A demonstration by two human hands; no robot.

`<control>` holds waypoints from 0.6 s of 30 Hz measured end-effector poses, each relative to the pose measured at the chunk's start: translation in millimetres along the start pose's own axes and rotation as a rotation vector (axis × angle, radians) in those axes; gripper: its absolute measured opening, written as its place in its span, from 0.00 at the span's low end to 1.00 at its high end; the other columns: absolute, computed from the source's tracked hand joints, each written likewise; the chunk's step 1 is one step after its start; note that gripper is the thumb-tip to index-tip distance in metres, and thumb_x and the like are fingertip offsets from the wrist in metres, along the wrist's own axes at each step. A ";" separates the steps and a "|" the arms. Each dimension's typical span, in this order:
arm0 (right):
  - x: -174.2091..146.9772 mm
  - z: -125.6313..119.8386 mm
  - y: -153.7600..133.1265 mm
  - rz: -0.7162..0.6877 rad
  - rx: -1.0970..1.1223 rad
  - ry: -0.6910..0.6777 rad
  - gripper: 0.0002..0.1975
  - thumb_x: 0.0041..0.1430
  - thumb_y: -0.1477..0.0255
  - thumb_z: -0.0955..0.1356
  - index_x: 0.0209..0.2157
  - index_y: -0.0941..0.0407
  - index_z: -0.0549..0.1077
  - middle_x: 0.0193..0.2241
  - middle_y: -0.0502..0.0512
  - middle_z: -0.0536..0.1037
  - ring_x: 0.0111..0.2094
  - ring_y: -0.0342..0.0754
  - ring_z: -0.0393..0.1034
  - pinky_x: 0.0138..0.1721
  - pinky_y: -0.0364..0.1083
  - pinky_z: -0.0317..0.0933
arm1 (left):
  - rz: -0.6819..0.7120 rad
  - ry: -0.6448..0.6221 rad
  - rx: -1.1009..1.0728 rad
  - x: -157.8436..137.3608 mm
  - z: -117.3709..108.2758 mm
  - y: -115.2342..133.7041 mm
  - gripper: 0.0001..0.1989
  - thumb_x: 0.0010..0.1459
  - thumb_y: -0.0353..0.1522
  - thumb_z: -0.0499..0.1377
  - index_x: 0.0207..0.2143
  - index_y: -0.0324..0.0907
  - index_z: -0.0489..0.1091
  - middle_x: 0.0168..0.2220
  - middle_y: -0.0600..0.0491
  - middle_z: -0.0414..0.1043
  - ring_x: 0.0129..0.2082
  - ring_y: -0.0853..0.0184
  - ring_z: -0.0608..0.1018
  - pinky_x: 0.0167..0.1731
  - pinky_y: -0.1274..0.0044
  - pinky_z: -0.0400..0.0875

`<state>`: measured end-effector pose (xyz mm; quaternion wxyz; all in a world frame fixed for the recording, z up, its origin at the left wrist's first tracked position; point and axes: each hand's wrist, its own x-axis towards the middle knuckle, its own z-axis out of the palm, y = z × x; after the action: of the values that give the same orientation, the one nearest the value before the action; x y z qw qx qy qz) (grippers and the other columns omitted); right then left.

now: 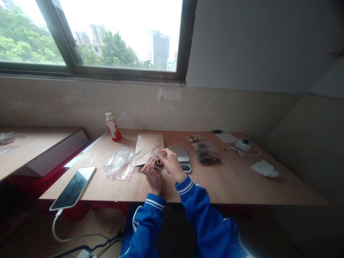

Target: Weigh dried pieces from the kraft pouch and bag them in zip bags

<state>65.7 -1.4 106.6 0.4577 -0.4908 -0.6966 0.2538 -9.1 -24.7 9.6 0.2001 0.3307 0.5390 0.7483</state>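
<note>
Between my two hands is a small clear zip bag with dark and pale pieces inside; I cannot make out what they are. My left hand grips the bag from below and the left. The fingers of my right hand pinch its upper right side. A brown paper pouch lies flat just behind the bag. To the right, partly hidden by my right hand, sits a digital scale with a lit display.
Crumpled clear plastic bags, a phone on a cable and a red-and-white bottle stand left. Right are several filled zip bags, a white paper, a round white device with a cord and a white tissue.
</note>
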 end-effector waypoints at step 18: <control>-7.8 -50.0 19.0 -0.186 0.235 -0.251 0.26 0.52 0.82 0.59 0.52 0.52 0.70 0.53 0.53 0.71 0.55 0.49 0.64 0.55 0.51 0.59 | -0.068 -0.093 -0.243 -8.0 -10.6 32.1 0.16 0.63 0.45 0.47 0.46 0.44 0.55 0.47 0.45 0.70 0.42 0.62 0.78 0.41 0.65 0.72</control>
<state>119.4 -6.0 110.9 0.4427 -0.3320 -0.7560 0.3495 -9.2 -47.9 35.4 0.2885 0.3199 0.4455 0.7848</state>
